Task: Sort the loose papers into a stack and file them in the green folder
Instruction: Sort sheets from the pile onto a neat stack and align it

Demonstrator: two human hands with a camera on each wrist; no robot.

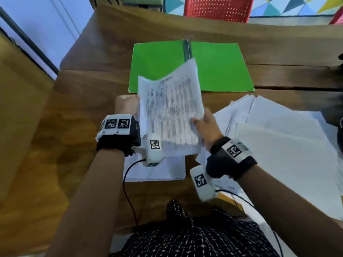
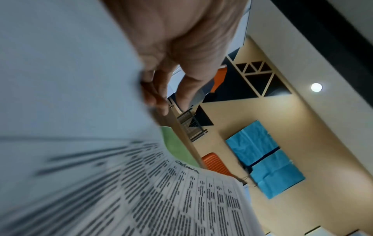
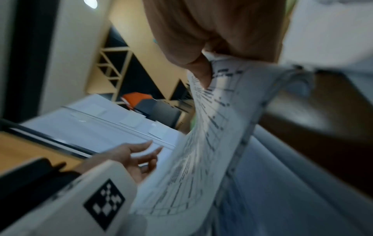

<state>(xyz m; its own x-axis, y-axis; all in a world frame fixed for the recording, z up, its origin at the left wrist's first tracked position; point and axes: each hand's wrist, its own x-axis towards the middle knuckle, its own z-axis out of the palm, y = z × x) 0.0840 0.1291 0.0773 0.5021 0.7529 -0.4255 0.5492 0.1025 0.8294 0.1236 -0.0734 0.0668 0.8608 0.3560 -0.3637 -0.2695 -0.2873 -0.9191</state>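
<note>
Printed sheet [image 1: 170, 115] overlaps green folder [image 1: 220, 69]; red chair [image 1: 217, 8] behind

Head view: illumination is even and moderately bright. The green folder [image 1: 219, 67] appears saturated, and the white loose papers [image 1: 289, 134] show no blown highlights. The printed sheet [image 1: 172, 112] is motion-blurred; its text lines smear. Wide-angle distortion bends the tabletop [image 1: 74, 127] edges toward the frame borders.

Left wrist view: a round ceiling lamp [image 2: 316, 87] is the visible light source. Near paper is strongly blurred and streaked; the background wall remains reasonably sharp.

Right wrist view: dimmer overall, with heavy motion blur across the frame. A bright lamp spot [image 3: 90, 3] sits at the top edge.
</note>
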